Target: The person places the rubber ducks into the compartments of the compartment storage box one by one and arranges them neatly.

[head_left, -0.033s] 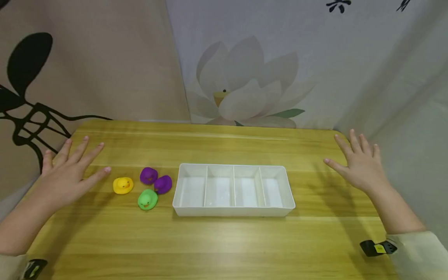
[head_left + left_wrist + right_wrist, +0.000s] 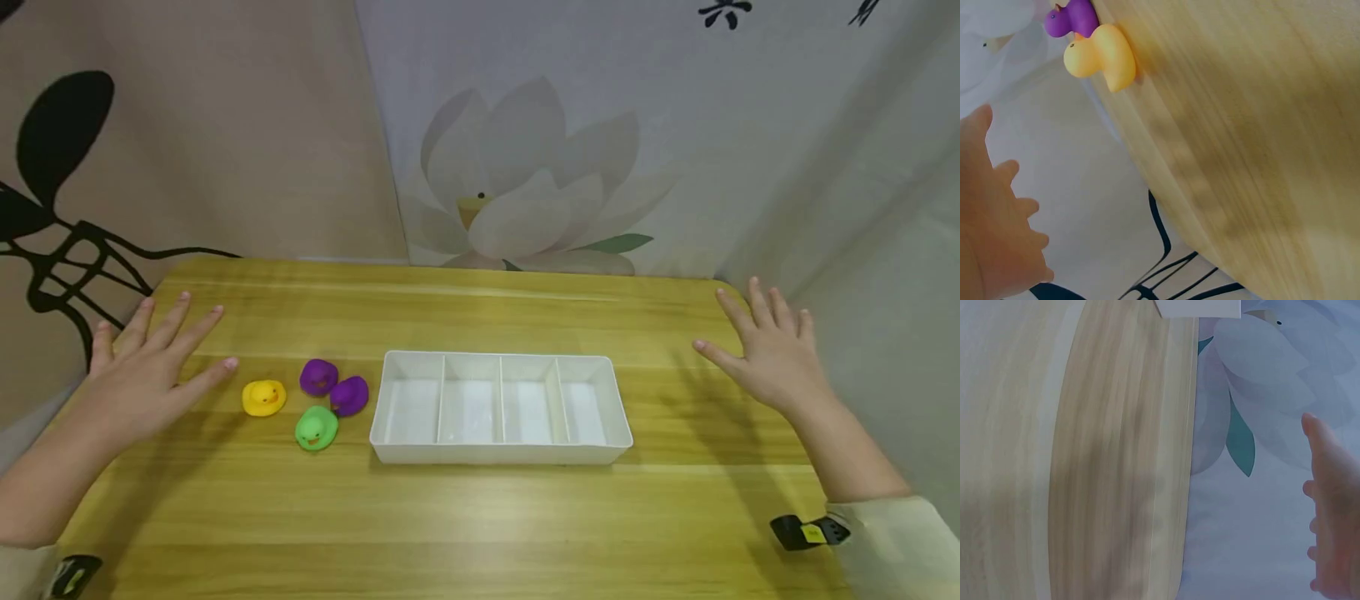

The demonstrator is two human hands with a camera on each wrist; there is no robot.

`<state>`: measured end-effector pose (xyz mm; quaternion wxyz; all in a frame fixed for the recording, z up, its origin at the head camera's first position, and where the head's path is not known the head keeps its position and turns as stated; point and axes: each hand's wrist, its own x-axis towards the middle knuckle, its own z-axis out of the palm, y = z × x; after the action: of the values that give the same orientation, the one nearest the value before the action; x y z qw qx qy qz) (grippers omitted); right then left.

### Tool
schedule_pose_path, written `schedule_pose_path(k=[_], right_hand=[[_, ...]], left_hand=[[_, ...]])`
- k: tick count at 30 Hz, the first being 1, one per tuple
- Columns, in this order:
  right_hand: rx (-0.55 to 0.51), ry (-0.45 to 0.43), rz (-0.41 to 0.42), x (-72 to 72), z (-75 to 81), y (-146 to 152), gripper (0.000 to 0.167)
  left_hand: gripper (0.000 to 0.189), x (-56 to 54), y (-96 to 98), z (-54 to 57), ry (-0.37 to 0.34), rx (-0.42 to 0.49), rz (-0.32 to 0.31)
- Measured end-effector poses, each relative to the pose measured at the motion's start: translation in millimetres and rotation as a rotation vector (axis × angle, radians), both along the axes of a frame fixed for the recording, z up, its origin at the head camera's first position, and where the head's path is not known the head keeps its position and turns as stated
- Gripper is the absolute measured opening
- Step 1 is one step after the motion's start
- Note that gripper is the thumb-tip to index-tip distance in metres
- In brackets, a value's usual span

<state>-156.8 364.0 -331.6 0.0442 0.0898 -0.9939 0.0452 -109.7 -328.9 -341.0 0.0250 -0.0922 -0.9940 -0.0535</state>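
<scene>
From my end I can make out no shift since the head view just before this one: both hands and all four ducks stay where they were, so I judge that the handling has made no headway in that instant. I take my bearings from the white divided tray (image 2: 502, 454), which sits on the wooden table (image 2: 487, 529) with its four compartments side by side. All the ducks lie outside it, off its left end. One purple toy duck (image 2: 350, 397) is just beside the tray's left wall; a second purple toy duck (image 2: 318, 377) lies a little farther left and back. The green toy duck (image 2: 317, 428) is near the tray's front left corner, and the yellow toy duck (image 2: 264, 398) is the farthest out of the four. Whether the purple and green ones touch, I cannot tell. Beyond the yellow one, on the tray's left, I see the left hand (image 2: 142, 383) with fingers spread, its grip released, holding nothing; that duck is the nearest to its thumb. Well apart on the tray's right, the right hand (image 2: 780, 362) is likewise splayed and grasps nothing.
</scene>
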Motion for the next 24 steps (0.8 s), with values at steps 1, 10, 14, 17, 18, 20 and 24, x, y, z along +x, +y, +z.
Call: schedule_pose_path(k=[1, 10, 14, 17, 18, 20, 24], right_hand=[[-0.003, 0.003, 0.001, 0.3, -0.1, 0, 0.084], [-0.024, 0.025, 0.008, 8.5, 0.6, -8, 0.082], [-0.033, 0.064, 0.018, 15.1, -2.1, -13, 0.082], [-0.081, 0.106, 0.047, 20.7, -6.5, -18, 0.080], [-0.106, 0.117, 0.060, 22.6, -8.3, -20, 0.079], [-0.175, 0.137, 0.092, 26.0, -12.0, -25, 0.076], [-0.327, 0.155, 0.140, 31.4, -19.7, -37, 0.070]], left_hand=[[0.076, 0.1, 0.3, 0.1, 0.000, 0.000, 0.002], [0.077, 3.1, 4.2, 0.2, 0.015, 0.021, -0.003], [0.078, 5.7, 9.3, -2.7, 0.030, 0.072, -0.019], [0.078, 8.1, 13.3, -5.5, 0.043, 0.112, -0.036], [0.078, 8.9, 14.6, -6.4, 0.045, 0.127, -0.039], [0.078, 10.5, 16.9, -8.1, 0.055, 0.160, -0.042], [0.077, 13.2, 20.4, -12.5, 0.080, 0.243, -0.042]])
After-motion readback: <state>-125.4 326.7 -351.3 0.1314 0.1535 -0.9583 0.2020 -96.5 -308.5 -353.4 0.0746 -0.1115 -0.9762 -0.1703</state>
